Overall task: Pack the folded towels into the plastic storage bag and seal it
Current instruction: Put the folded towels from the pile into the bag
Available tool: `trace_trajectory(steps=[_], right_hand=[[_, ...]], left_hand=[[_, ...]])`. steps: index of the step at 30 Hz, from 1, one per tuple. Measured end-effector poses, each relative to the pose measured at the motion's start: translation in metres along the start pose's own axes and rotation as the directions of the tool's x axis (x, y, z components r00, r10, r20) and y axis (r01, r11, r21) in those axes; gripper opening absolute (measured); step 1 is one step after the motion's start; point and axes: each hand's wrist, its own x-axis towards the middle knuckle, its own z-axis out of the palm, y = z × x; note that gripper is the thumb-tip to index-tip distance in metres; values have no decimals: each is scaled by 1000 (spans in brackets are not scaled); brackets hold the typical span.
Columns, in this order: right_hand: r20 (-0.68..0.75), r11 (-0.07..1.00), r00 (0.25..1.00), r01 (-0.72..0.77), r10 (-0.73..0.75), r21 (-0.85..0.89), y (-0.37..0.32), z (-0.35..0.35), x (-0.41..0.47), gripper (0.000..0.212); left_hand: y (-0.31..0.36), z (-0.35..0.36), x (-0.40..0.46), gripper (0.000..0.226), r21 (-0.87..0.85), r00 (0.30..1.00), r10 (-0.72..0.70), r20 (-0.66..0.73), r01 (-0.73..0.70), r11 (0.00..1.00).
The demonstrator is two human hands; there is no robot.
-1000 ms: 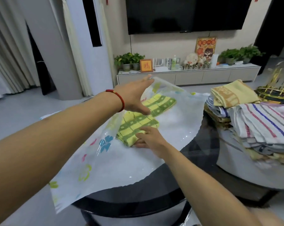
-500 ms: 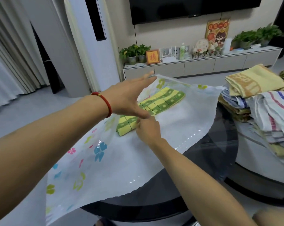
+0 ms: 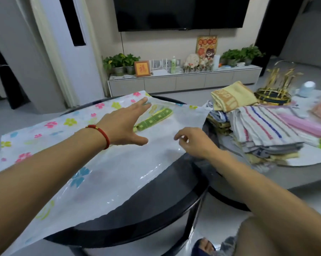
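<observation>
The plastic storage bag, clear with coloured flower prints, lies flat across the round dark table. A green-and-yellow checked towel shows inside it near the far end. My left hand, a red cord at its wrist, lies spread flat on the bag just left of that towel, covering part of it. My right hand hovers over the bag's right edge with fingers loosely curled and nothing in them. A pile of folded towels, striped ones on top and a yellow one behind, sits to the right.
The pile rests on a second, lighter round table beside the dark one. A gold wire stand, a pale blue object and pink cloth are at the far right. A TV cabinet with plants stands by the back wall. My foot shows at the bottom.
My right hand has let go of the green towel and drawn back to the bag's right edge. The towel now sits deeper in the bag, and my left hand has lowered flat onto the plastic.
</observation>
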Motion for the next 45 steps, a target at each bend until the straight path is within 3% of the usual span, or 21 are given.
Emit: trace_trajectory(steps=[2,4,6,9,14,18,21,25,29,33,36,39,45], right_hand=[[-202,993,972,-121,119,4,44,-38,-23,21],[-384,957,889,-286,248,-46,87,-71,-40,29],[-471,870,795,-481,381,-106,128,-98,-50,40],[-405,694,686,-703,604,-155,180,-125,-54,39],[-246,645,650,-756,719,-111,214,-143,-46,54],[-111,689,688,-724,717,-32,205,-163,-34,71],[-7,720,720,-694,694,-2,191,-181,-28,60],[168,631,737,-656,655,416,144,-193,-40,29],[313,609,838,-542,448,579,81,-181,-68,34],[506,446,836,-543,211,712,30,-151,-88,37],[571,328,818,-559,69,762,-8,-115,-92,38],[552,304,834,-527,4,794,-54,-69,-83,39],[368,170,928,-373,62,912,-159,10,-19,48]], left_hand=[[7,8,7,110,-61,1000,-4,-18,2,998],[14,14,15,111,-118,999,-20,-41,15,993],[18,16,24,112,-146,997,-37,-62,28,989],[21,17,31,111,-143,996,-37,-81,25,989],[19,23,26,108,-145,998,-18,-68,8,989],[18,24,21,97,-138,999,-22,-47,15,990],[21,24,13,67,-107,998,-33,-54,27,994],[24,36,-14,51,-46,996,-73,-53,71,996],[30,52,-59,49,89,987,-163,-11,163,983],[23,64,-107,63,170,968,-248,42,238,956],[9,53,-127,83,-38,951,-306,44,308,951],[-5,19,-126,95,-216,978,-204,43,209,954],[-32,-46,-115,116,-129,995,-20,101,33,991]])
